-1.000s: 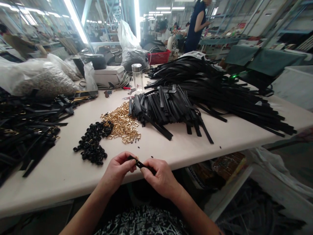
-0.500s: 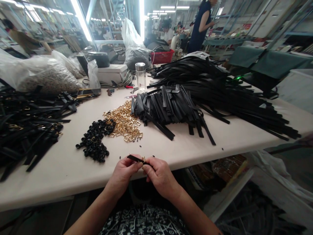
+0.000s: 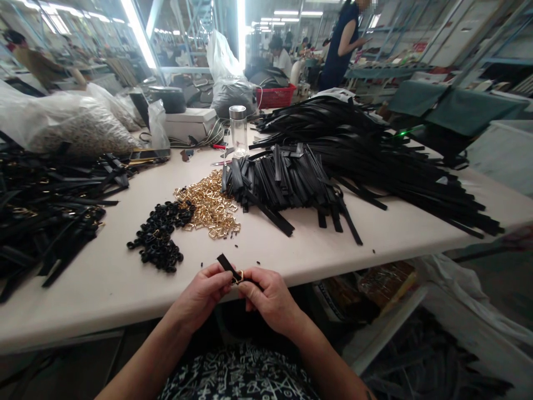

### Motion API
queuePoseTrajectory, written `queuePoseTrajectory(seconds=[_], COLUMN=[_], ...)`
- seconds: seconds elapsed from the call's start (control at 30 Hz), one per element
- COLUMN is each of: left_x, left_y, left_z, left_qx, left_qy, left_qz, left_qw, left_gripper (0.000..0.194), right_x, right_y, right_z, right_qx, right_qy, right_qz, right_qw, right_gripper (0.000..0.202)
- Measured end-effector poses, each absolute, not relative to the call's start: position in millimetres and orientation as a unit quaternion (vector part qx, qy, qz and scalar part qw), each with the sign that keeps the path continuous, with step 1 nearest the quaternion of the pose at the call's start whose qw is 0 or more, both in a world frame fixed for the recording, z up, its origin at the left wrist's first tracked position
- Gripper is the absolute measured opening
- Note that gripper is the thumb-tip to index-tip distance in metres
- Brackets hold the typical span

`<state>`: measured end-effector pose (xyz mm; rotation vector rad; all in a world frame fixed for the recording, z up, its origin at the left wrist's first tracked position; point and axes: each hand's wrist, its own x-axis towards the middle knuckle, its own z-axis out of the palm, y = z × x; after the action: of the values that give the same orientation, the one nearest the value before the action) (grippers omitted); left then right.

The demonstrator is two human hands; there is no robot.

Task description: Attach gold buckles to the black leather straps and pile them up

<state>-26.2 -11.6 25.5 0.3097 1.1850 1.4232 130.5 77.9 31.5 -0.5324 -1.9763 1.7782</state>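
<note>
Near the table's front edge, my left hand (image 3: 210, 291) pinches a short black strap (image 3: 227, 265) whose free end sticks up toward the far left. My right hand (image 3: 266, 294) is closed beside it, gripping the strap at a gold buckle (image 3: 240, 276). Fingers cover part of both the strap and the buckle. Just beyond the hands lie a heap of gold buckles (image 3: 210, 205) and a heap of small black loops (image 3: 160, 236). To the right of these is a pile of short black straps (image 3: 283, 180).
Long black straps (image 3: 375, 150) spread over the right side. Straps with gold buckles (image 3: 45, 216) are heaped at the left. A glass bottle (image 3: 239, 133), a white box (image 3: 191, 125) and filled plastic bags (image 3: 83, 119) stand behind. A person in dark blue (image 3: 339, 47) stands farther back.
The strap's free end has swung from lying low to pointing more upward. My left hand has shifted slightly left and the gold buckle shows more clearly.
</note>
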Motion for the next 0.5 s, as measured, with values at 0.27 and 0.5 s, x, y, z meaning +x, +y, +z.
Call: queuePoseTrajectory(seconds=[0.27, 0.5], left_x=[-20, -13], left_y=[-13, -16], left_z=[28, 25], left_qx=[0.168, 0.374], left_qy=[0.551, 0.637], left_qz=[0.616, 0.626], left_qw=[0.538, 0.248], left_gripper=[0.027, 0.011], right_x=[134, 125], right_y=[71, 66], right_z=[35, 29], right_qx=[-0.199, -0.256], right_qy=[-0.716, -0.715], right_qz=[0.634, 0.596], right_qw=[0.215, 0.263], right_gripper=[0.017, 0.025])
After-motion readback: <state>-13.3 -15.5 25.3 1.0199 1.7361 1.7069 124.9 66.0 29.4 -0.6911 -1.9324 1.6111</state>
